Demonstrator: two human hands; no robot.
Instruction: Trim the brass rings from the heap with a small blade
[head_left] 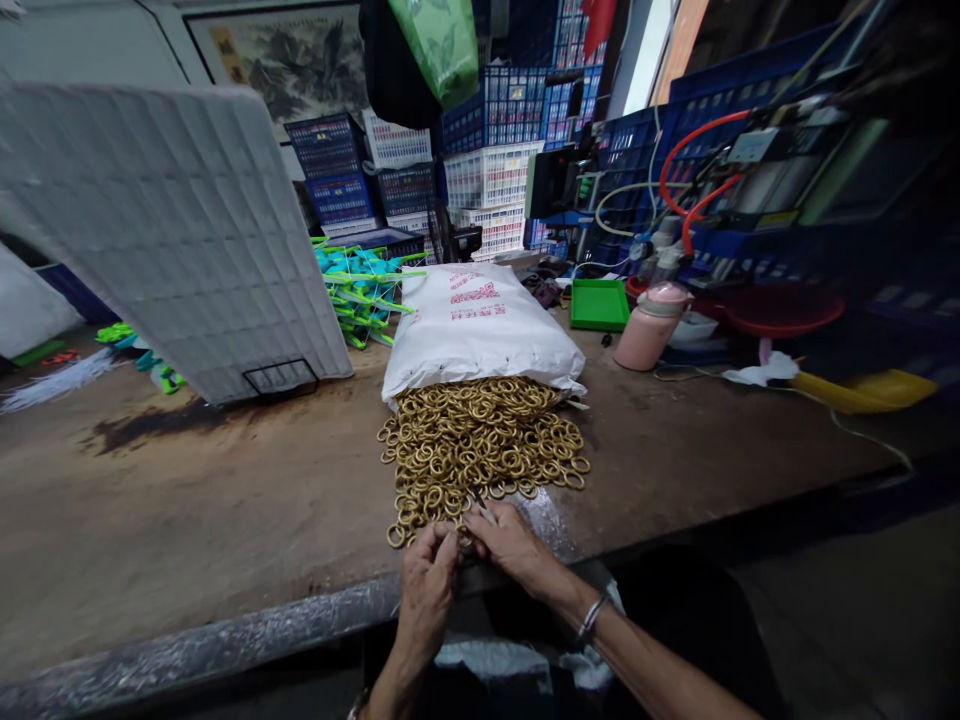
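A heap of gold-coloured rings (480, 440) spills from the mouth of a white woven sack (472, 320) with red print. At the near edge of the heap, my left hand (429, 582) is closed in a pinch, thumb against fingers. What it pinches is too small and hidden to name. Close beside it on the right, my right hand (517, 550) is closed around a thin metal tool (486, 512), whose pointed end sticks out toward the rings. The fingertips of both hands almost meet above the table's front edge.
A tall pale ribbed panel (187, 240) stands on the wooden table (315, 490) at left, with green and blue plastic pieces (364, 285) behind it. To the right are a green tray (600, 305), a pink bottle (651, 328) and a machine with red hoses (757, 165).
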